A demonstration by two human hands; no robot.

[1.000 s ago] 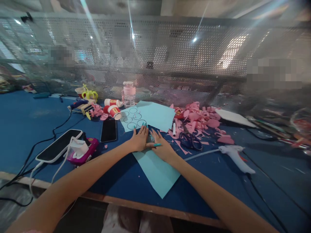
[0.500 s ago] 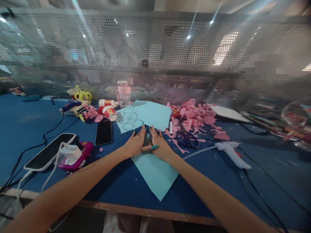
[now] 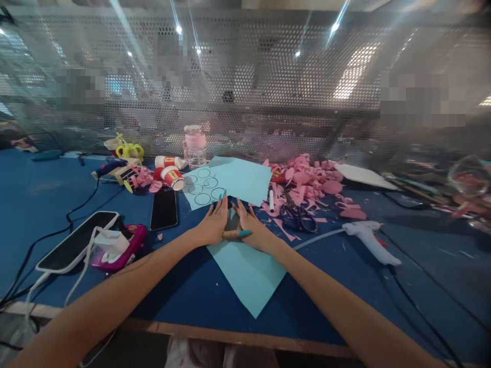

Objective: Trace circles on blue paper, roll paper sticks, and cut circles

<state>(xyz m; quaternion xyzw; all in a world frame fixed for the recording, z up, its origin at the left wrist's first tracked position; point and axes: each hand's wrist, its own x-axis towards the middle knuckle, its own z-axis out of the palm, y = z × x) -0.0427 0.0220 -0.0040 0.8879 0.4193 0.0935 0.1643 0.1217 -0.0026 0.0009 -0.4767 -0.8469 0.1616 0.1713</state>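
A light blue sheet of paper (image 3: 249, 273) lies on the blue table with one corner pointing toward me. Flat on its far part rests my left hand (image 3: 214, 222), fingers stretched forward and thumb reaching across to the right. Opposite it, my right hand (image 3: 253, 229) presses on the same sheet with its fingers extended. The two hands meet around a small shaded patch of paper. Just beyond the fingertips is another blue sheet with drawn black circles (image 3: 197, 191), beside a plain blue sheet (image 3: 243, 176).
Right of the sheets lie a marker (image 3: 271, 200), dark-handled scissors (image 3: 297, 219), pink paper scraps (image 3: 303, 179) and a white glue gun (image 3: 368, 239). On the left are a phone (image 3: 164, 209), a purple power strip (image 3: 132, 245), paper cups (image 3: 172, 177) and a bottle (image 3: 195, 148).
The view has shifted slightly. Both hands stay pressed on the blue sheet in nearly the same place, with the right fingers a little more spread.
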